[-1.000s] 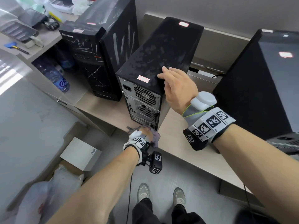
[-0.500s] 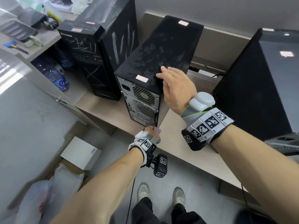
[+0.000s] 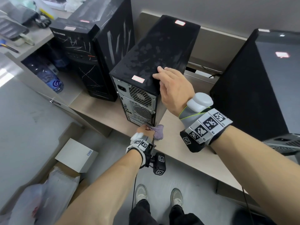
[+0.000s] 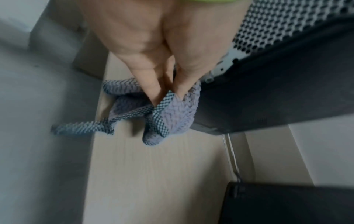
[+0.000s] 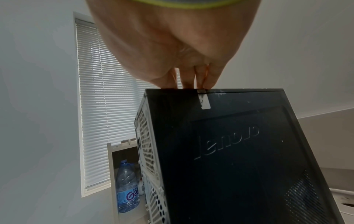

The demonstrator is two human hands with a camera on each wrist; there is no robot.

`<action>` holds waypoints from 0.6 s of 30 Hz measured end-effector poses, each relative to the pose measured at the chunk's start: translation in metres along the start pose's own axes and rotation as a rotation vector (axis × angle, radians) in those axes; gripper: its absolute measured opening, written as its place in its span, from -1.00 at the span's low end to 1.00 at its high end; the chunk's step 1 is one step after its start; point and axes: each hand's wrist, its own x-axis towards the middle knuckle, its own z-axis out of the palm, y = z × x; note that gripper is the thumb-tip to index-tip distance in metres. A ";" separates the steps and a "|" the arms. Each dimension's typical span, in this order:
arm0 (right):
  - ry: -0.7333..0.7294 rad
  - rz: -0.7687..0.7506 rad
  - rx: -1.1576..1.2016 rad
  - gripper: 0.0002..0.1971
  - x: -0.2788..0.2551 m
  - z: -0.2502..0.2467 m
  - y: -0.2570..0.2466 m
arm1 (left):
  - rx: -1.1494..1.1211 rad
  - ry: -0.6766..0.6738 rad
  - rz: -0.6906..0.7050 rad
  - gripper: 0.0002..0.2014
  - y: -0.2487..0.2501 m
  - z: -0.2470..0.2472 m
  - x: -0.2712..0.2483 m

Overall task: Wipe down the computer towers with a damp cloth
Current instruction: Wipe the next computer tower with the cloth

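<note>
The middle black computer tower (image 3: 155, 51) stands on the low beige shelf (image 3: 186, 140) with its vented back panel toward me. My right hand (image 3: 172, 85) lies over its top rear corner, fingers (image 5: 188, 78) hooked over the top edge of the tower (image 5: 239, 151). My left hand (image 3: 143, 129) pinches a crumpled purple-grey cloth (image 3: 158, 131) at the tower's bottom rear corner. In the left wrist view the left hand (image 4: 166, 84) pinches the cloth (image 4: 172, 112), which presses on the dark side panel (image 4: 268, 94) just above the shelf.
A scratched black tower (image 3: 90, 51) stands to the left and a larger dark tower (image 3: 259, 82) to the right. A water bottle (image 3: 50, 77) stands in the cubby at left. On the floor lie a white box (image 3: 76, 155) and a plastic bag (image 3: 37, 200).
My left hand with the cloth has slid rightward along the tower's base to its bottom rear corner. The right hand has stayed on the top.
</note>
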 end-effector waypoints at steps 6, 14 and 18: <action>0.007 -0.003 -0.011 -0.58 0.000 0.001 -0.001 | 0.407 -0.041 0.148 -0.73 0.001 0.012 -0.008; 0.000 -0.013 -0.042 -0.63 0.000 -0.001 0.000 | 0.474 -0.112 0.063 -0.69 -0.019 -0.003 -0.014; 0.004 -0.014 -0.032 -0.69 0.000 0.001 0.000 | 0.213 0.037 -0.165 -0.63 -0.038 -0.032 0.012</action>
